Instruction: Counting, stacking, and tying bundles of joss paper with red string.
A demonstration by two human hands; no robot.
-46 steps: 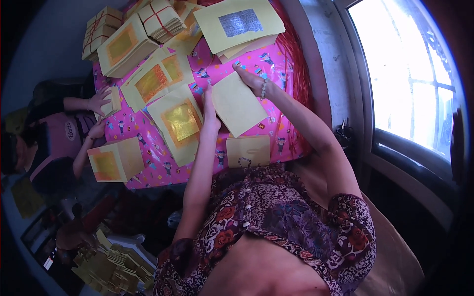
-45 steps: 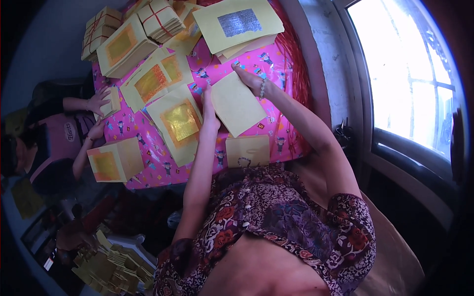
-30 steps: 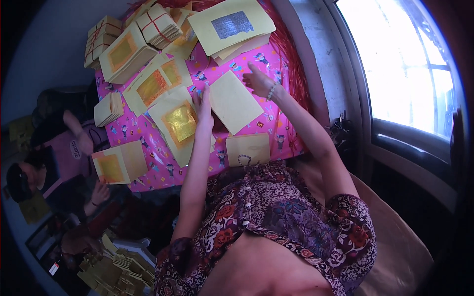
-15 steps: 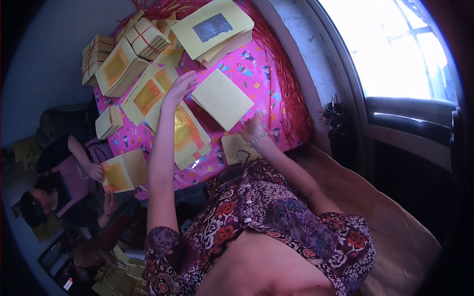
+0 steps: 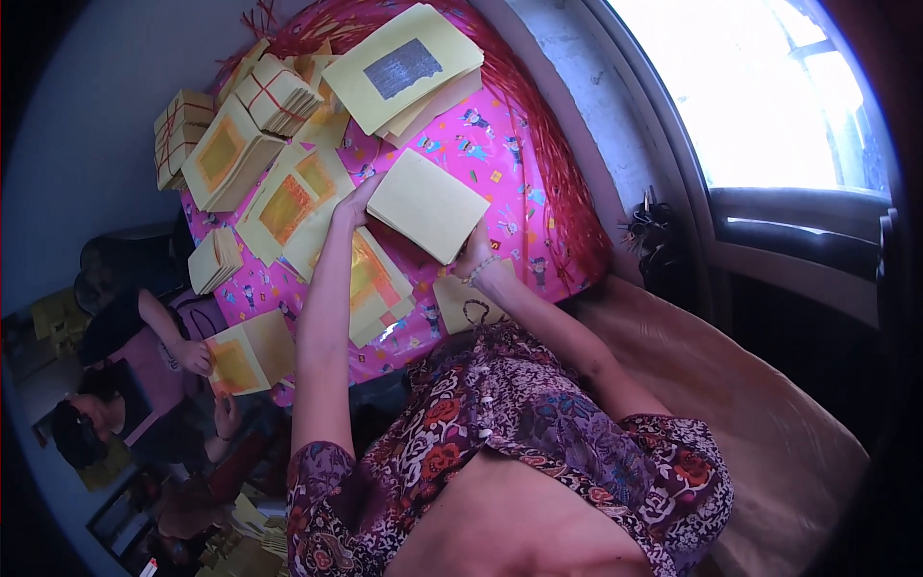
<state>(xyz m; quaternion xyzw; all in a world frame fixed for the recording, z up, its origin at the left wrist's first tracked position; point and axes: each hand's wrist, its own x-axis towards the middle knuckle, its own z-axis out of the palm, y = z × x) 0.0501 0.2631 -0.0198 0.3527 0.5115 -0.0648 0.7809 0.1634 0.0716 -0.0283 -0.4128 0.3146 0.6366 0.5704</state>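
A stack of pale yellow paper sheets is gripped between my two hands at the middle of the pink table. My left hand is closed on its left edge, with the fingers partly hidden beside and beneath the sheets. At the lower right corner, my right hand is closed round the stack, fingertips partly out of sight. Left of my left hand lie loose yellow sheets with orange and gold squares. Close to my right wrist is another plain yellow sheet.
A thick yellow paper stack with a silver square stands at the back. Red-tied bundles sit at the far left. Red plastic strands run along the right side. At the left, another person's hand holds a sheet.
Both hands have closed on the plain paper stack, which has shifted slightly and looks lifted. Before, they were open beside it. The other person's sheet has moved slightly.
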